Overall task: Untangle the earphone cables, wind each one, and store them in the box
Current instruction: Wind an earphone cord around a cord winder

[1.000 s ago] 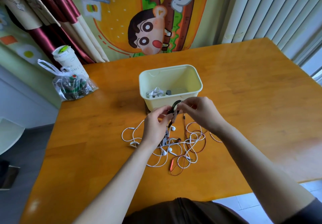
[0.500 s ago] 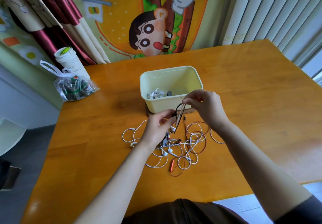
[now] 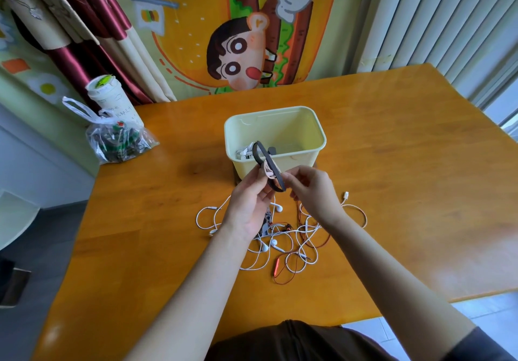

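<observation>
Head view: small pinkish wound bundle [image 3: 268, 171] pinched in left hand [image 3: 248, 206] fingers, just in front of box [image 3: 305, 158] near wall; black band [image 3: 269, 168] looped around it, long axis slanting up toward box. Right hand [image 3: 311, 192] fingers closed on band's lower end. Inside box: white coiled earphones [image 3: 245, 153]. Tangled cables [image 3: 283, 237] on worktop [image 3: 406, 192] nearer than box.

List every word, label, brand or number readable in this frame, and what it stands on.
None can be read.
Paper cup: dark printed characters down its side, too blurred to read.
Plastic bag: red and green print inside, too blurred to read.
Box, the earphone cables: no visible text.
</observation>
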